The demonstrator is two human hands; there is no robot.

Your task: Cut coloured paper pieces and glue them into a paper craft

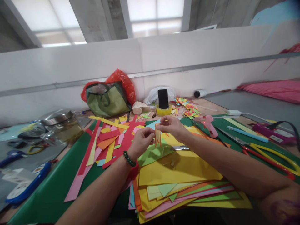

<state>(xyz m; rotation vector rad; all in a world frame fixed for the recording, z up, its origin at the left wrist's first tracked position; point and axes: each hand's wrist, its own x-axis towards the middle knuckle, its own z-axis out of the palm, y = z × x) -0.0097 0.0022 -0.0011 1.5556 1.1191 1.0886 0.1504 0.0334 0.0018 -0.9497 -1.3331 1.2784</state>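
Observation:
Both my hands hold one small orange paper cut-out (157, 136) above a stack of coloured paper sheets (180, 175). My left hand (140, 142), with a green bead bracelet at the wrist, pinches its left side. My right hand (172, 126) pinches its top edge from above. The cut-out hangs upright, with pointed ends at the bottom.
Paper strips and scraps (107, 140) lie at left on a green mat (56, 190). A pink glue gun (207, 123), scissors (248, 148), a phone on a tape roll (163, 101), a green bag (106, 100), finished paper flowers (187, 109) and a glass jar (63, 125) surround the work area.

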